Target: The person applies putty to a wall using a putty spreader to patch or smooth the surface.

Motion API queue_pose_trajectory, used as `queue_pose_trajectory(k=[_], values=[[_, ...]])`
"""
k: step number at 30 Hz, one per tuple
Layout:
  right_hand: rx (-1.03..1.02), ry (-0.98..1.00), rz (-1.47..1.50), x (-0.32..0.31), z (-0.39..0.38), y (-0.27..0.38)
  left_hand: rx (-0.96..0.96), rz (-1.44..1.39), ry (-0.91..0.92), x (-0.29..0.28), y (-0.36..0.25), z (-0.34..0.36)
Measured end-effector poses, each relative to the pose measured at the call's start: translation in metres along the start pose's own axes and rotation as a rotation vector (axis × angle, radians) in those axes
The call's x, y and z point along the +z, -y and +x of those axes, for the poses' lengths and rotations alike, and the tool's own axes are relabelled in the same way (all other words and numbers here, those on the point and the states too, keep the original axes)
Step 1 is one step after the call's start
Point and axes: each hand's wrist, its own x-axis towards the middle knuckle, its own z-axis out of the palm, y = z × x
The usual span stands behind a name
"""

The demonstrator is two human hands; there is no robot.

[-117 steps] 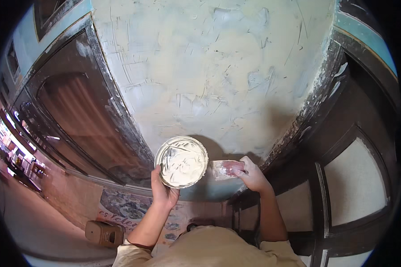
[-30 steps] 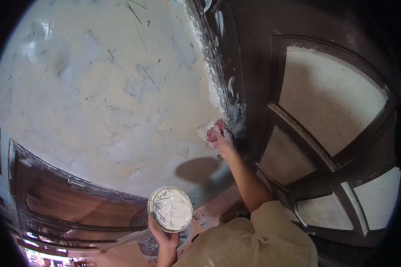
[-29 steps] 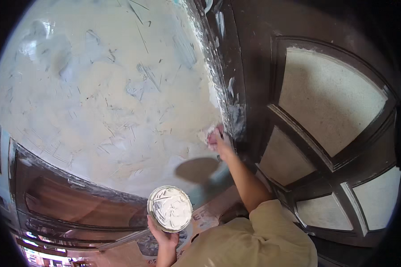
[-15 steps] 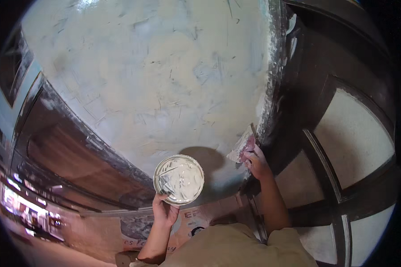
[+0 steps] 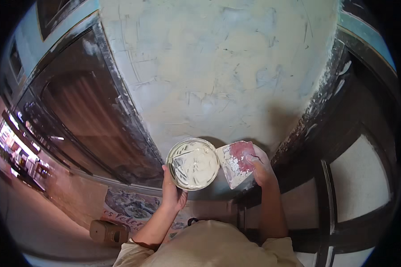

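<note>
My left hand (image 5: 171, 189) grips a round tub (image 5: 194, 163) by its left rim and underside. White paste, smeared and streaked, fills the inside of the tub. In my right hand (image 5: 262, 167) is a flat putty scraper (image 5: 241, 153), reddish on the upper part and caked with white paste along its lower left. The scraper's left edge meets the right rim of the tub. Before me stands a wall (image 5: 200, 93) with a patchy pale coating, scratched and streaked in places.
On the left is a dark framed window or door (image 5: 89, 102) with a curtain behind it. A dark panelled door (image 5: 361, 173) stands close on the right. A brown stool (image 5: 104, 231) and a printed sheet (image 5: 129, 207) are on the floor below.
My right hand has brought the scraper from the wall's right edge leftward to the tub's rim. The tub has shifted right and slightly up, and the view has turned to the left.
</note>
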Motion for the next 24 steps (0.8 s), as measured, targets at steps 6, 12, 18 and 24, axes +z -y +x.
queue_pose_trajectory(k=[6,12,18,24], values=[[-0.181,0.006,-0.851,0.063,0.007,0.066,0.062,0.108,-0.025,-0.027,-0.014,-0.003],[-0.646,0.163,-1.24,0.118,0.02,0.068,0.161,0.13,0.077,-0.02,-0.026,-0.011],[-0.871,0.231,-1.526,0.154,0.02,0.031,0.232,0.167,0.094,-0.026,-0.027,-0.008],[-0.802,0.242,-1.531,0.155,0.031,0.033,0.292,0.253,0.119,-0.031,-0.034,0.002]])
